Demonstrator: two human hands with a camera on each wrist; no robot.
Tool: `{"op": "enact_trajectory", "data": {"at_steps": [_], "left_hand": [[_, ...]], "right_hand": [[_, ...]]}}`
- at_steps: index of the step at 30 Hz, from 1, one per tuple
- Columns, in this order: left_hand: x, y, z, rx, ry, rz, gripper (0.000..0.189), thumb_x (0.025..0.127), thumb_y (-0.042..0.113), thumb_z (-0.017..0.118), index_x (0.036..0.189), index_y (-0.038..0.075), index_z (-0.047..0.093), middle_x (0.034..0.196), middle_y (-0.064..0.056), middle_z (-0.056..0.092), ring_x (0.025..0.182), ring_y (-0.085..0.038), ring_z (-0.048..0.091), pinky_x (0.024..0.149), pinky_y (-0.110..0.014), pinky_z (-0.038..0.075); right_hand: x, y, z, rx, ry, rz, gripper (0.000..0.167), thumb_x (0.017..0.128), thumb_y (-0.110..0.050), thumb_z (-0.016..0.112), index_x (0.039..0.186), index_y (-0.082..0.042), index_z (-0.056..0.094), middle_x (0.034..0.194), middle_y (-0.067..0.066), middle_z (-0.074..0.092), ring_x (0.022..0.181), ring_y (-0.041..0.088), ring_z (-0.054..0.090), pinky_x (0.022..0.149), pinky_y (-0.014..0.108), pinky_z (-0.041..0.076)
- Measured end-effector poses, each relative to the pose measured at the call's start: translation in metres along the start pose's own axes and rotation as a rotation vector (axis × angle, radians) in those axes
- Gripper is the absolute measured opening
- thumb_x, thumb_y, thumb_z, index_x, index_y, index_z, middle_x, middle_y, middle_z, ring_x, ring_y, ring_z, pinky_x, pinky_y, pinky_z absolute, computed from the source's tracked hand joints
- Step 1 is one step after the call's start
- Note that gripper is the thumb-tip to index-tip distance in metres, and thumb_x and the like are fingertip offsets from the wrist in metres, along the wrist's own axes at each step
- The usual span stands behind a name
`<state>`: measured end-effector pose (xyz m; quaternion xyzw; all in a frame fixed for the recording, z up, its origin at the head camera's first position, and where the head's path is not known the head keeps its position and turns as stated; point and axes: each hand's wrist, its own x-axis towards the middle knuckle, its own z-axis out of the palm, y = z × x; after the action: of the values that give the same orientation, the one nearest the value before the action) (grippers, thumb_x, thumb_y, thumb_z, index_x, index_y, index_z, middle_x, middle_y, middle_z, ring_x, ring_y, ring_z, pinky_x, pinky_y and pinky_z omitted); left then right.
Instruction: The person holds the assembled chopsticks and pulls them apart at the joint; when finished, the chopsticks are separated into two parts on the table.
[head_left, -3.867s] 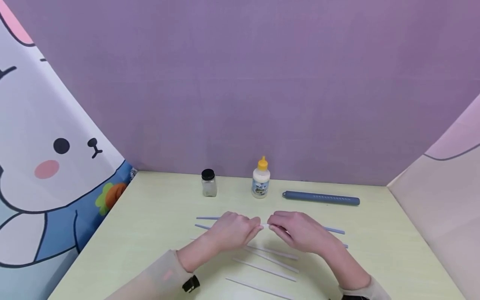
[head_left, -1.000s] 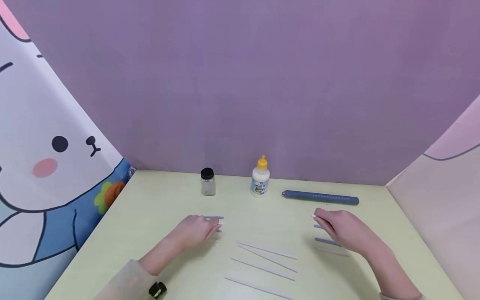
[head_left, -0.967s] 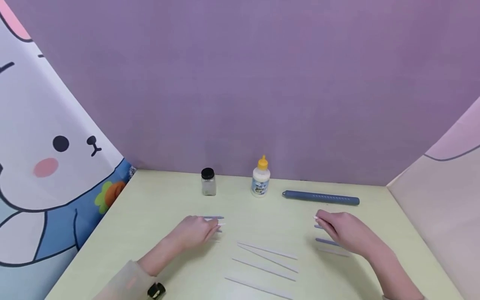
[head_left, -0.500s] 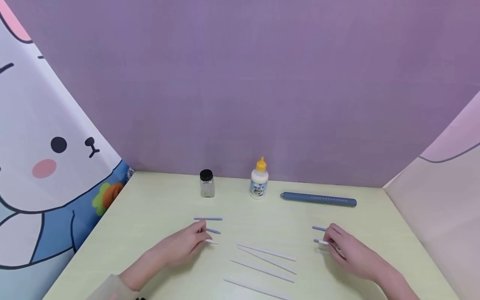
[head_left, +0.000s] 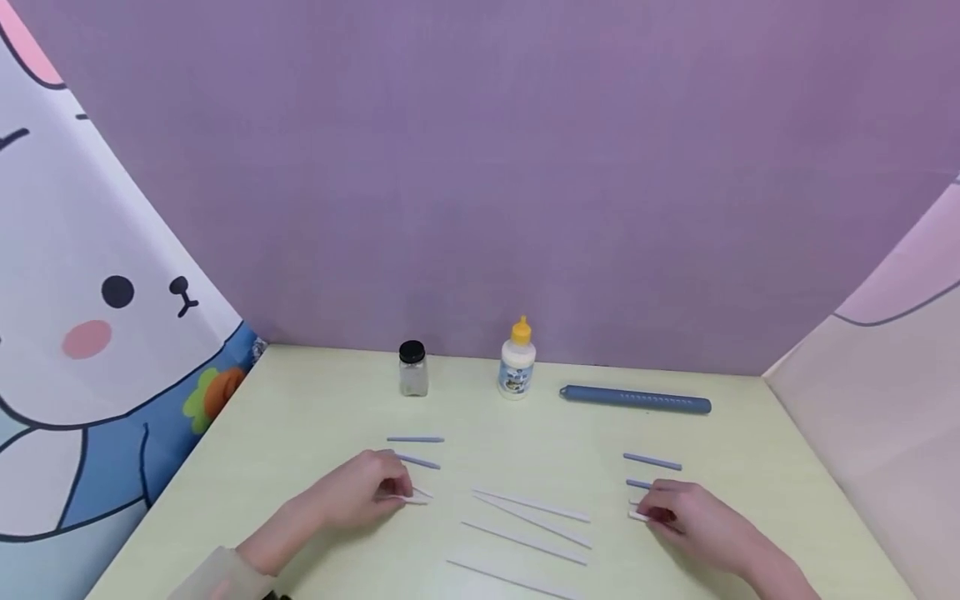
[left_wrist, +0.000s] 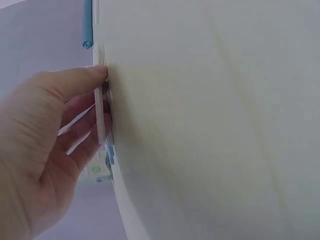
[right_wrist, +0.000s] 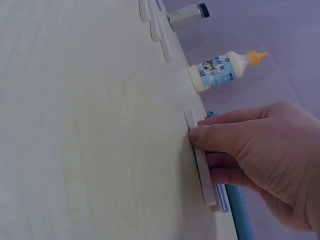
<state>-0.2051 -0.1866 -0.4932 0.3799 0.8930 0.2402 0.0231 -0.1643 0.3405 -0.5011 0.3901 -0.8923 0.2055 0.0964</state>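
Note:
On the left of the table, my left hand [head_left: 360,492] pinches a short white stick [left_wrist: 100,117] between thumb and fingertips, close over the tabletop. Another short white stick [head_left: 423,492] lies just behind it, and two short blue sticks [head_left: 416,439] lie farther back. On the right, my right hand [head_left: 697,521] pinches a matching short white stick [right_wrist: 202,172], low at the table. Beside that one lie another white stick [head_left: 633,502], partly hidden by the fingers, and two short blue sticks [head_left: 652,462]. Several long white sticks [head_left: 525,542] lie between the hands.
At the back of the pale table [head_left: 322,392] stand a small clear jar [head_left: 413,379] with a black lid and a glue bottle [head_left: 517,367] with a yellow cap. A dark blue rod [head_left: 636,398] lies at the back right. A purple wall [head_left: 480,183] rises behind.
Earlier both hands met at a white stick in the middle. They then moved apart, each with a short white piece, and have now come down nearer the front, beside the other short sticks.

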Motion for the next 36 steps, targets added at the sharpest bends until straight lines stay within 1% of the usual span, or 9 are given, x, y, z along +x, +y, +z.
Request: {"op": "enact_trajectory", "data": {"at_steps": [4, 7, 11, 16, 19, 24, 27, 32, 36], "left_hand": [[0.005, -0.003, -0.001, 0.008, 0.005, -0.007, 0.015, 0.090, 0.006, 0.081, 0.090, 0.020, 0.077, 0.085, 0.015, 0.067, 0.081, 0.006, 0.055, 0.075, -0.021, 0.054], [0.010, -0.005, -0.003, -0.016, 0.000, -0.021, 0.013, 0.090, 0.004, 0.080, 0.089, 0.017, 0.077, 0.083, 0.013, 0.066, 0.079, 0.005, 0.054, 0.071, -0.019, 0.053], [0.018, -0.003, -0.007, -0.014, 0.013, -0.039, 0.011, 0.090, 0.006, 0.080, 0.090, 0.015, 0.075, 0.080, 0.012, 0.063, 0.073, 0.004, 0.052, 0.067, -0.017, 0.051], [0.042, 0.014, -0.017, -0.010, 0.067, -0.045, 0.006, 0.092, 0.010, 0.079, 0.092, 0.013, 0.075, 0.074, 0.012, 0.060, 0.066, 0.004, 0.049, 0.063, -0.018, 0.048], [0.064, 0.031, -0.017, -0.014, 0.047, -0.021, 0.004, 0.092, 0.010, 0.079, 0.094, 0.012, 0.076, 0.075, 0.011, 0.063, 0.067, 0.004, 0.049, 0.065, -0.017, 0.049], [0.097, 0.060, -0.001, 0.010, -0.046, 0.010, 0.003, 0.094, 0.014, 0.079, 0.095, 0.014, 0.076, 0.080, 0.011, 0.066, 0.071, 0.005, 0.052, 0.069, -0.016, 0.049], [0.110, 0.074, 0.011, 0.041, -0.094, 0.013, 0.003, 0.095, 0.015, 0.078, 0.094, 0.017, 0.075, 0.080, 0.013, 0.065, 0.072, 0.004, 0.053, 0.071, -0.015, 0.049], [0.121, 0.082, 0.029, 0.078, -0.136, 0.011, 0.005, 0.093, 0.016, 0.078, 0.091, 0.020, 0.075, 0.077, 0.015, 0.062, 0.071, 0.003, 0.052, 0.069, -0.014, 0.046], [0.123, 0.082, 0.042, 0.102, -0.161, 0.007, 0.007, 0.092, 0.016, 0.078, 0.088, 0.021, 0.076, 0.073, 0.016, 0.058, 0.069, 0.003, 0.051, 0.066, -0.013, 0.043]], "right_hand": [[0.002, 0.003, 0.001, -0.022, -0.002, 0.004, 0.028, 0.080, 0.002, 0.085, 0.094, -0.020, 0.075, 0.088, -0.017, 0.067, 0.078, -0.011, 0.051, 0.063, 0.014, 0.049], [0.005, 0.005, 0.001, -0.056, 0.008, 0.005, 0.030, 0.079, 0.002, 0.086, 0.093, -0.021, 0.074, 0.086, -0.017, 0.066, 0.078, -0.010, 0.050, 0.063, 0.014, 0.049], [0.013, 0.003, 0.001, -0.090, 0.050, 0.000, 0.032, 0.078, 0.001, 0.088, 0.093, -0.021, 0.071, 0.087, -0.017, 0.064, 0.079, -0.010, 0.052, 0.064, 0.013, 0.048], [0.035, -0.011, 0.005, -0.036, 0.078, 0.012, 0.027, 0.083, -0.001, 0.085, 0.097, -0.019, 0.072, 0.089, -0.017, 0.064, 0.080, -0.010, 0.054, 0.065, 0.015, 0.051], [0.052, -0.021, 0.009, 0.003, 0.044, 0.021, 0.022, 0.087, -0.003, 0.083, 0.099, -0.018, 0.073, 0.090, -0.016, 0.064, 0.080, -0.010, 0.054, 0.066, 0.016, 0.053], [0.081, -0.036, 0.021, 0.051, -0.021, -0.015, 0.014, 0.093, -0.006, 0.079, 0.099, -0.017, 0.073, 0.091, -0.014, 0.065, 0.081, -0.008, 0.057, 0.068, 0.016, 0.054], [0.094, -0.043, 0.028, 0.072, -0.043, -0.050, 0.013, 0.094, -0.008, 0.079, 0.098, -0.018, 0.072, 0.090, -0.014, 0.064, 0.081, -0.008, 0.057, 0.068, 0.015, 0.053], [0.106, -0.051, 0.035, 0.098, -0.095, -0.076, 0.014, 0.093, -0.009, 0.079, 0.094, -0.020, 0.070, 0.087, -0.013, 0.062, 0.078, -0.007, 0.054, 0.067, 0.012, 0.049], [0.107, -0.053, 0.042, 0.108, -0.156, -0.048, 0.016, 0.090, -0.010, 0.079, 0.091, -0.021, 0.068, 0.084, -0.014, 0.059, 0.075, -0.007, 0.051, 0.067, 0.012, 0.047]]}}
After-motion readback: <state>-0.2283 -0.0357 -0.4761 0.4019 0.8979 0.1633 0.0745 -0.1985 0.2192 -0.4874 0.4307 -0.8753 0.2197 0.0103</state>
